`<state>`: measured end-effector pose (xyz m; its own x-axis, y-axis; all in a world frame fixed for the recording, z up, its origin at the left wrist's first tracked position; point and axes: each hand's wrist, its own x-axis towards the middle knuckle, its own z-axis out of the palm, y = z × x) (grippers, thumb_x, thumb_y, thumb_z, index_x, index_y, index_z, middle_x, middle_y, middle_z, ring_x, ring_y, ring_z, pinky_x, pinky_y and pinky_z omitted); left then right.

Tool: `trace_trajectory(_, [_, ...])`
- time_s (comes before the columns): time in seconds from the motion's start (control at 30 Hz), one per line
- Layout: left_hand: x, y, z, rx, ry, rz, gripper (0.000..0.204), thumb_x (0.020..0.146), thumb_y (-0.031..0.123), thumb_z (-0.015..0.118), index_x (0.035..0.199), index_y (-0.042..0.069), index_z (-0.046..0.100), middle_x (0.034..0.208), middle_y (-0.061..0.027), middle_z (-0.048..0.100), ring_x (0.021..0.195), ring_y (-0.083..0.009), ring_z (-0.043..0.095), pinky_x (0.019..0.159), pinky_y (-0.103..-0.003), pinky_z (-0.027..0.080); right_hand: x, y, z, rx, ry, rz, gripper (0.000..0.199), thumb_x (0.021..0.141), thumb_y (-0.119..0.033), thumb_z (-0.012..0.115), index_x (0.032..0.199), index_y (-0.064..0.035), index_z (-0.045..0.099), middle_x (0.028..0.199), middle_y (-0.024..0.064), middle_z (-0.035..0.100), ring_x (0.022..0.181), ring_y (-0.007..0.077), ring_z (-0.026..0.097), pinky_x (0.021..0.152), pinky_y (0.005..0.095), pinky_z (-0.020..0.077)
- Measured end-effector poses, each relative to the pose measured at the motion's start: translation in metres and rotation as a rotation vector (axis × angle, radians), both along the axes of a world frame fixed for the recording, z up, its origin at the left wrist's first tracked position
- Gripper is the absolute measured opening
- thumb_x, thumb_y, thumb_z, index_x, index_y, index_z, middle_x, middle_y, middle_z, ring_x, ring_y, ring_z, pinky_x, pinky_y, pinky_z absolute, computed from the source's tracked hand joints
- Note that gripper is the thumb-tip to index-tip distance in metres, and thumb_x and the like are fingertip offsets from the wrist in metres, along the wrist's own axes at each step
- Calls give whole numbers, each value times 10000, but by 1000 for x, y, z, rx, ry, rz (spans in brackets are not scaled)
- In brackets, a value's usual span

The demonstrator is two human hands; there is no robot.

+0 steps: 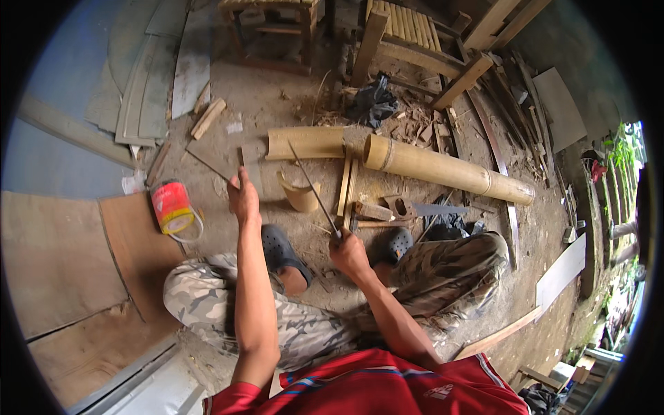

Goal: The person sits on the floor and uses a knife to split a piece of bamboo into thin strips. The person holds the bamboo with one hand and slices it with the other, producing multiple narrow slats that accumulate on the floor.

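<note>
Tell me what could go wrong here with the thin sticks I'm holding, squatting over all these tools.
The thin strip in the right hand angles up toward the left hand; a slip could jab it. The hand saw and hammer lie just ahead of the feet in open clogs, so shifting forward might mean stepping on them.

Two thin bamboo slivers, one per hand

Left sliver (211, 168) slants up-left of the bamboo pole (446, 169); right sliver (312, 187) runs steeply, tip near the pole's open end.
</note>
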<state>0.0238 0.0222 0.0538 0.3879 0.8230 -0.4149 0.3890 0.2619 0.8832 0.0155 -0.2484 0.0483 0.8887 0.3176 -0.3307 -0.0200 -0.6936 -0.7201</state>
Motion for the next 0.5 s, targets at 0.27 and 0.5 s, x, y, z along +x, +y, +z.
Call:
trace_trajectory(0.27, [4,-4,10,20,20,16,730,981,508,510,1443,-39,368,1484,-223,407,1342,-337,433,1107,-424,335,18,-4,57,68,98,75,329,867,-303,705,932,5,610,753,194,656,710,363,656,671,422,489])
trace_trajectory(0.5, [7,-8,29,42,-126,66,671,992,469,522,1397,-52,398,1411,-195,469,1291,-290,462,1104,-387,323,10,-1,75,107,80,33,305,874,-274,677,955,8,594,782,255,657,775,440,656,691,487,498])
